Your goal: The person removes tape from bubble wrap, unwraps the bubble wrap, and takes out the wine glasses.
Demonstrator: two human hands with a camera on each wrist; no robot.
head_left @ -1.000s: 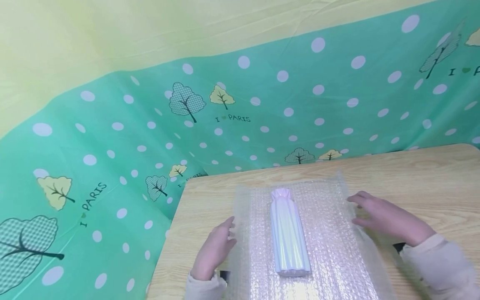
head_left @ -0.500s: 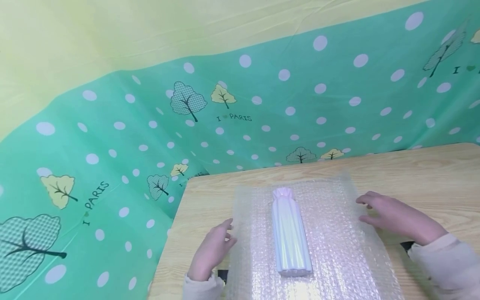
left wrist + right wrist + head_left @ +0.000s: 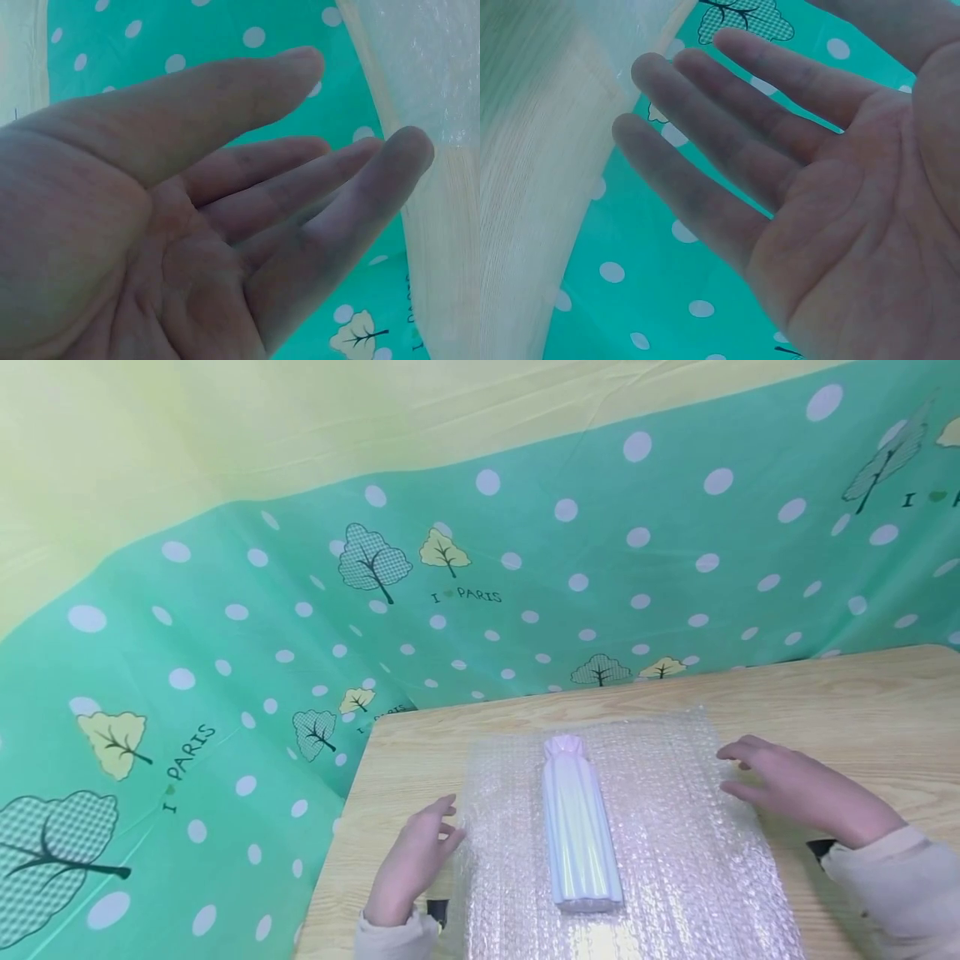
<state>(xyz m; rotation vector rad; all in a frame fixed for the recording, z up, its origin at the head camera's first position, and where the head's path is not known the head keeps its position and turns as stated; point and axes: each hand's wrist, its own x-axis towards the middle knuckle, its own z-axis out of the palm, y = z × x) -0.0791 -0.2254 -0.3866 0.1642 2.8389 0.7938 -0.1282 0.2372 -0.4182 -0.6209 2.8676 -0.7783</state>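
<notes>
The left hand [image 3: 412, 856], fingers relaxed, is just beside the bubble wrap [image 3: 675, 835] at nine o'clock; the right hand [image 3: 802, 789], fingers loosely extended, is near it at three. Between them, a pale vase [image 3: 582, 831] lies on it, neck toward twelve. Beneath is the desk [image 3: 847, 706]; beyond, dotted cloth [image 3: 457, 639].

The left hand [image 3: 415, 855] and right hand [image 3: 801, 787] are well apart, fingers [image 3: 346, 216] loosely extended, thumbs [image 3: 240, 94] parted from them, forearms [image 3: 892, 878] sleeved.
</notes>
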